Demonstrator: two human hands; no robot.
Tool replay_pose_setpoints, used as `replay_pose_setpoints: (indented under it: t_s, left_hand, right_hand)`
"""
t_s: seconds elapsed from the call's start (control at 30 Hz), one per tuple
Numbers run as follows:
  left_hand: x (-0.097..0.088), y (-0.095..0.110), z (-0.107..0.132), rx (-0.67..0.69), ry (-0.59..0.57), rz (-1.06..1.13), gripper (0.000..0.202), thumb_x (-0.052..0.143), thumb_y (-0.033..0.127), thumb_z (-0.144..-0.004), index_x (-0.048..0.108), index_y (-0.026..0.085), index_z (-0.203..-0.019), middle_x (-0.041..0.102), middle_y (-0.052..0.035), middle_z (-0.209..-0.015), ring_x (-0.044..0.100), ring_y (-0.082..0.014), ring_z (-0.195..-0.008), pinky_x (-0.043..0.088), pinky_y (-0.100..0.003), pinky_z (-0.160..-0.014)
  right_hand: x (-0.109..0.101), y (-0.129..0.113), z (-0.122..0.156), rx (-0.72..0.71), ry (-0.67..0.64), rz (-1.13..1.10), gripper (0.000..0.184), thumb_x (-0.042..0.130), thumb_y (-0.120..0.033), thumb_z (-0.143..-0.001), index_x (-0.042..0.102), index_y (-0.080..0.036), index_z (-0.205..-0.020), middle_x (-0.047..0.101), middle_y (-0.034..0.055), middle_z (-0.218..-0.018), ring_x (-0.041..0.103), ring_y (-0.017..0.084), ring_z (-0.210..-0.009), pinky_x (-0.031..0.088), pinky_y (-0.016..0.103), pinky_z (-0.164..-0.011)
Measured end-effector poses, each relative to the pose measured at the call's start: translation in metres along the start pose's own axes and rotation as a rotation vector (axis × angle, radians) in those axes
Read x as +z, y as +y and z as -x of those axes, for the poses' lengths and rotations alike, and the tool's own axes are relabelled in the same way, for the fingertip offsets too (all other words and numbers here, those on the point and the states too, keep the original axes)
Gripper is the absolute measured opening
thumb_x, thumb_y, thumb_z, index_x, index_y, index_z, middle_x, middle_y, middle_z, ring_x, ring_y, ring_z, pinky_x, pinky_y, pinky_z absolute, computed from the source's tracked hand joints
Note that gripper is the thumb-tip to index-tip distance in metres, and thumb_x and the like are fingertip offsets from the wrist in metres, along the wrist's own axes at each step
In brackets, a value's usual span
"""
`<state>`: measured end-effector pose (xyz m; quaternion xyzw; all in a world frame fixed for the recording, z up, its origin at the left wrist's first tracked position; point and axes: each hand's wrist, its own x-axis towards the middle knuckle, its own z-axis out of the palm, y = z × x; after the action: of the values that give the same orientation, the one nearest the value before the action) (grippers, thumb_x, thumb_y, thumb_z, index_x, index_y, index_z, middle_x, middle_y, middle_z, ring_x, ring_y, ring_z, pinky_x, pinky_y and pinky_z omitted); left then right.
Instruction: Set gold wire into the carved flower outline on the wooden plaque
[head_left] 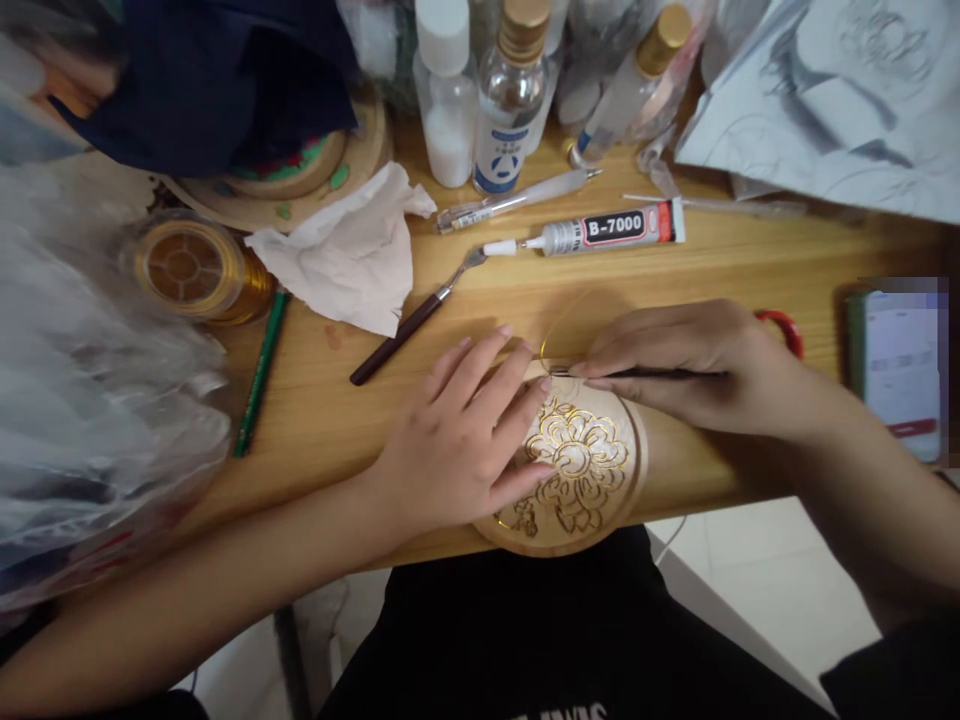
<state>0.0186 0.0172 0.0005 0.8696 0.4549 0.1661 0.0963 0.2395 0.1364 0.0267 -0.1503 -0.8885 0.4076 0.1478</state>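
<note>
A round wooden plaque (636, 470) with a raised rim lies at the table's front edge. On its face is a flower design (581, 455) outlined in gold wire. My left hand (469, 440) rests flat over the plaque's left side, fingers spread, covering part of it. Above the plaque's upper right, my right hand (682, 365) is closed on slim dark tweezers (660, 374), held almost level. Their tips are at the plaque's top edge, where a loose strand of gold wire (546, 335) curves upward. Whether the tips grip the wire is too small to tell.
Beyond my hands lie a palette knife (397, 338), a B-7000 glue tube (611, 228), a pen (510, 200) and crumpled tissue (349, 250). A gold wire spool (199, 265) and green pencil (261, 375) are left. Bottles (510, 110) stand behind; a phone (900, 375) lies right.
</note>
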Motion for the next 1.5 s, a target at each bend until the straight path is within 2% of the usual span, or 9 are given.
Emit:
replay_pose_setpoints:
  t_s: [0.2, 0.37, 0.63, 0.8, 0.97, 1.1, 1.23, 1.37, 1.5]
  left_hand:
    - [0.000, -0.001, -0.001, 0.001, 0.001, 0.012, 0.050, 0.056, 0.047, -0.090, 0.061, 0.008, -0.121, 0.055, -0.0215, -0.135, 0.045, -0.0381, -0.132, 0.042, -0.054, -0.105]
    - [0.001, -0.001, 0.000, -0.008, -0.001, 0.021, 0.050, 0.056, 0.047, -0.090, 0.060, 0.008, -0.122, 0.053, -0.0228, -0.137, 0.045, -0.0384, -0.133, 0.042, -0.054, -0.105]
    - [0.002, -0.004, 0.003, 0.020, 0.011, 0.031, 0.049, 0.058, 0.043, -0.089, 0.058, 0.009, -0.124, 0.052, -0.0235, -0.137, 0.045, -0.0390, -0.132, 0.042, -0.056, -0.105]
    - [0.001, -0.007, 0.002, 0.035, 0.021, 0.050, 0.046, 0.057, 0.041, -0.090, 0.058, 0.011, -0.125, 0.049, -0.0225, -0.138, 0.043, -0.0384, -0.133, 0.041, -0.056, -0.106]
    - [0.002, -0.012, 0.003, -0.022, 0.052, 0.260, 0.041, 0.052, 0.040, -0.094, 0.057, 0.015, -0.126, 0.043, -0.0187, -0.141, 0.041, -0.0328, -0.135, 0.039, -0.055, -0.109]
    - [-0.008, -0.020, -0.001, -0.188, 0.126, 0.450, 0.028, 0.050, 0.033, -0.096, 0.061, 0.022, -0.119, 0.053, -0.0092, -0.132, 0.051, -0.0220, -0.126, 0.044, -0.047, -0.107]
    - [-0.025, -0.024, -0.005, -0.266, 0.223, 0.516, 0.021, 0.053, 0.032, -0.095, 0.065, 0.024, -0.109, 0.061, -0.0061, -0.119, 0.058, -0.0189, -0.116, 0.048, -0.043, -0.104]
    - [-0.037, -0.019, -0.004, -0.203, 0.265, 0.307, 0.021, 0.055, 0.030, -0.093, 0.064, 0.023, -0.111, 0.062, -0.0061, -0.118, 0.060, -0.0189, -0.112, 0.050, -0.042, -0.100]
    - [-0.034, -0.002, -0.002, -0.049, 0.220, 0.043, 0.022, 0.052, 0.025, -0.092, 0.063, 0.017, -0.109, 0.065, -0.0093, -0.111, 0.062, -0.0221, -0.104, 0.052, -0.043, -0.091]
  right_hand:
    - [-0.005, 0.002, -0.005, 0.009, -0.051, 0.017, 0.012, 0.061, -0.021, -0.090, 0.071, -0.021, -0.098, 0.076, 0.0044, -0.090, 0.072, 0.013, -0.082, 0.056, 0.022, -0.072]
    - [-0.003, -0.001, -0.001, -0.002, -0.021, 0.057, 0.012, 0.061, -0.020, -0.090, 0.070, -0.019, -0.099, 0.075, 0.0070, -0.088, 0.072, 0.014, -0.079, 0.055, 0.023, -0.068]
    - [0.012, 0.006, 0.012, 0.181, 0.176, -0.114, 0.013, 0.070, -0.021, -0.083, 0.070, -0.023, -0.096, 0.074, 0.0004, -0.082, 0.069, 0.011, -0.070, 0.053, 0.021, -0.058]
    - [0.014, 0.006, 0.016, 0.260, 0.260, -0.244, 0.013, 0.072, -0.020, -0.081, 0.071, -0.021, -0.094, 0.074, -0.0011, -0.083, 0.070, 0.010, -0.074, 0.057, 0.020, -0.066]
    - [0.018, -0.005, 0.021, 0.316, 0.295, -0.248, 0.012, 0.072, -0.023, -0.080, 0.072, -0.020, -0.092, 0.076, -0.0004, -0.085, 0.071, 0.011, -0.076, 0.059, 0.022, -0.070]
    - [0.031, -0.017, 0.032, 0.384, 0.409, -0.284, 0.014, 0.073, -0.025, -0.080, 0.072, -0.019, -0.092, 0.076, 0.0032, -0.089, 0.073, 0.014, -0.081, 0.061, 0.025, -0.074]
    - [0.049, -0.026, 0.045, 0.377, 0.529, -0.337, 0.016, 0.072, -0.025, -0.081, 0.072, -0.018, -0.095, 0.076, 0.0056, -0.097, 0.073, 0.016, -0.089, 0.062, 0.029, -0.081]
    - [0.075, -0.041, 0.059, 0.389, 0.682, -0.261, 0.013, 0.071, -0.024, -0.082, 0.071, -0.019, -0.094, 0.076, 0.0041, -0.091, 0.073, 0.014, -0.080, 0.063, 0.027, -0.074]
    - [0.108, -0.066, 0.072, 0.471, 0.839, -0.249, 0.017, 0.070, -0.022, -0.082, 0.071, -0.022, -0.098, 0.076, 0.0045, -0.095, 0.073, 0.018, -0.088, 0.063, 0.033, -0.079]
